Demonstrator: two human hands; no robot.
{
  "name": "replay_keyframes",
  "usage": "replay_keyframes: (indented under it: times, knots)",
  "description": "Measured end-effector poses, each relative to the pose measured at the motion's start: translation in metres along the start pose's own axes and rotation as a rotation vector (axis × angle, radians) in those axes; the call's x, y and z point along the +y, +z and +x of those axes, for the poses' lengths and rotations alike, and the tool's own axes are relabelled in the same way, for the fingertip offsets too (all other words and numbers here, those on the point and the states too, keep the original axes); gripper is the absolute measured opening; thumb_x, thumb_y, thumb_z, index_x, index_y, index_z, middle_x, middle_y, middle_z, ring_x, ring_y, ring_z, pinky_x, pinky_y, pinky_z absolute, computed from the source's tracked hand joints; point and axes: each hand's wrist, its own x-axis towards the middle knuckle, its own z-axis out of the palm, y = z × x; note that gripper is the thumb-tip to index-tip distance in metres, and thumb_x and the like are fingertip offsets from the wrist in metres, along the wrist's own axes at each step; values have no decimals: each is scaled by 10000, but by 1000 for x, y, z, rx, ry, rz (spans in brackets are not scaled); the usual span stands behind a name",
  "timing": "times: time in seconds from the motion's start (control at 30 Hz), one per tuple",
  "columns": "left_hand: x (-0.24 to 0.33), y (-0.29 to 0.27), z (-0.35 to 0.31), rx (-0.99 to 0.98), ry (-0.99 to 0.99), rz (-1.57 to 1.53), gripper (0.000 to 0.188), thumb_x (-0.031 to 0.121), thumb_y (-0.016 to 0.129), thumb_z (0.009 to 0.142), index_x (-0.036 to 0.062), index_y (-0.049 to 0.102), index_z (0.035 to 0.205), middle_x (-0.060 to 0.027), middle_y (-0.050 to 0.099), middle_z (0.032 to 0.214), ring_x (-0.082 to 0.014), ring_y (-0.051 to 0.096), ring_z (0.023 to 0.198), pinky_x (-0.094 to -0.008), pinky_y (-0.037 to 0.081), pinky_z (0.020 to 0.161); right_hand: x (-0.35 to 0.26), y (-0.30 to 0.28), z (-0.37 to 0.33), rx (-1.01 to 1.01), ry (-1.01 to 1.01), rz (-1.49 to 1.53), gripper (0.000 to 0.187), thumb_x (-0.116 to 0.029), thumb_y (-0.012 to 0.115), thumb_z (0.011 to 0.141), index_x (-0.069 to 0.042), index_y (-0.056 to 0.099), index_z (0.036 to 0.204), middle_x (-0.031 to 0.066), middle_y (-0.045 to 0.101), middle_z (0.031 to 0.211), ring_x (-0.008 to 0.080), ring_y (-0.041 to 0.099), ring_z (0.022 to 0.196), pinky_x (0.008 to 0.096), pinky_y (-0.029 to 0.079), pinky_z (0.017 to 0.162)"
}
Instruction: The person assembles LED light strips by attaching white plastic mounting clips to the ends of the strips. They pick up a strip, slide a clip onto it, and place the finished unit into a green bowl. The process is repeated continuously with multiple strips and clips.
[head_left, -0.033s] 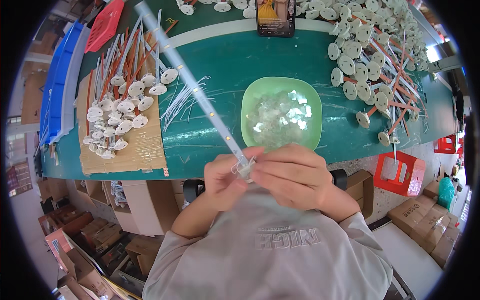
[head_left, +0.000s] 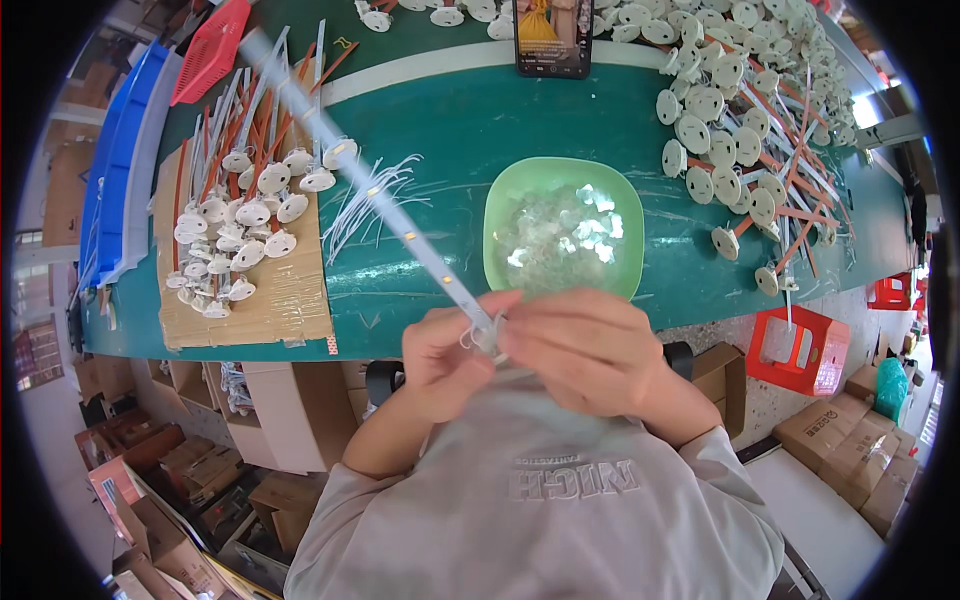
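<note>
A long, slim white LED strip (head_left: 410,238) with small yellow chips slants up to the far left from my hands, its tip blurred. My left hand (head_left: 445,362) is closed around its near end, thumb and fingers pinching it. Against that same end press the bunched fingers of my right hand (head_left: 585,348), which largely cover a small whitish end piece. Thin white wires (head_left: 468,337) loop out between the hands. Just beyond my right hand stands a light green bowl (head_left: 491,215) with many clear, shiny small pieces (head_left: 550,240) in it.
On cardboard (head_left: 300,318) at the left lie many finished-looking strips with round white bases (head_left: 252,212). Loose white wires (head_left: 370,205) lie beside it. A larger pile of round bases (head_left: 705,100) fills the right. A phone (head_left: 552,40) stands at the back; red stool (head_left: 800,348) right.
The strip's far end has swung left and slightly down. Both hands have shifted slightly left, keeping their grip at its near end.
</note>
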Motion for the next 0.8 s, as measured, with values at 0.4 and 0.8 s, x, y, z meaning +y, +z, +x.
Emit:
replay_keyframes:
  times: [0.4, 0.8]
  knots:
    - [2, -9, 10, 146, -86, 9, 578, 337, 603, 1006, -39, 474, 1426, -190, 646, 1183, -211, 620, 952, -323, 481, 775, 39, -37, 0, -478, 485, -387, 199, -30, 712, 765, -20, 722, 964, 98, 645, 911, 305, 646, 834, 395, 539, 730]
    - [3, -1, 29, 159, -20, 89, 670, 422, 589, 1001, -68, 435, 1431, -191, 635, 1147, -215, 604, 951, -331, 474, 778, 23, -41, 2, -166, 737, -133, 181, -2, 736, 797, -3, 733, 978, 127, 712, 750, 244, 686, 648, 314, 536, 595]
